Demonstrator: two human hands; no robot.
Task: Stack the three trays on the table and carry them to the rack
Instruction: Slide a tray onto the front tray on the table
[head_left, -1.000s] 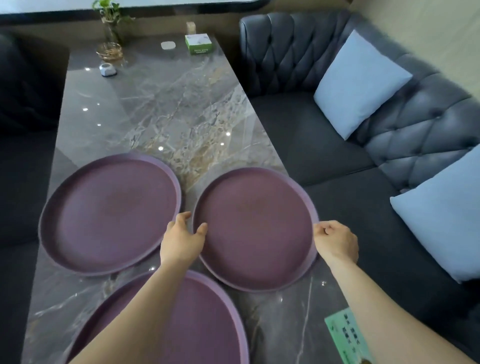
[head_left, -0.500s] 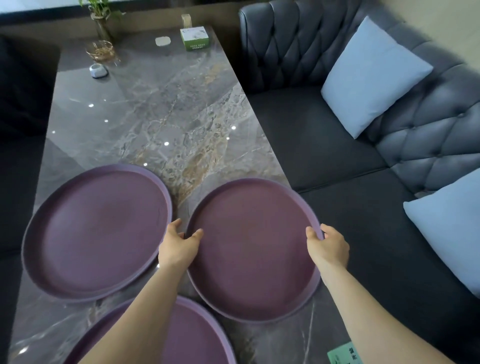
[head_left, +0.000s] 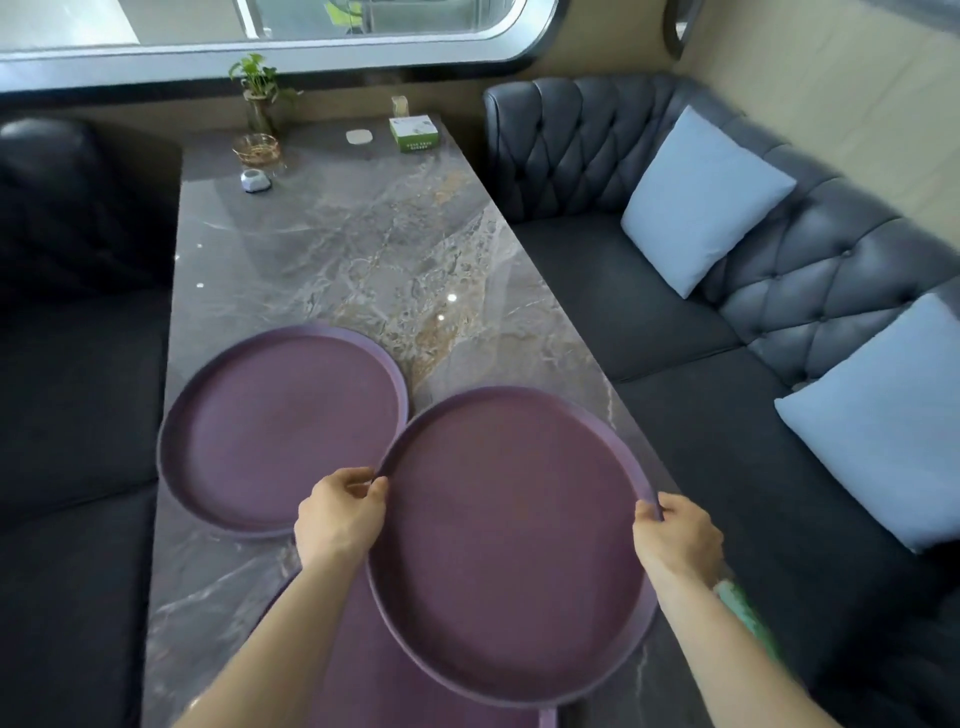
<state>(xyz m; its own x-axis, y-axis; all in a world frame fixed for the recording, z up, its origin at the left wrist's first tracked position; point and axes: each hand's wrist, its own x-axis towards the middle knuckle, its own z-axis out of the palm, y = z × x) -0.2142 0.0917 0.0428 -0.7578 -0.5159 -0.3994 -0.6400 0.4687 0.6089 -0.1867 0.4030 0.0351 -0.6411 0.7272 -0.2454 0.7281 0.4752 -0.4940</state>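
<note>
- Left hand (head_left: 340, 512) and right hand (head_left: 675, 535) grip opposite rims of the right tray (head_left: 511, 540).
- It overlaps the near tray (head_left: 363, 660).
- Left tray (head_left: 280, 431) lies on the bench (head_left: 363, 249).

A tufted dark sofa (head_left: 779, 270) with pale blue cushions (head_left: 701, 197) flanks the marble counter (head_left: 363, 249). Daylight enters through what seems a rounded window (head_left: 291, 31) behind.

Matt purple plastic trays (head_left: 511, 540); glossy marble table (head_left: 363, 249); tufted leather sofa (head_left: 810, 270).

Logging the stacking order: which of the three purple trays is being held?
The right tray, gripped at its rim by the left hand and right hand. The far-left tray and near tray are untouched.
</note>
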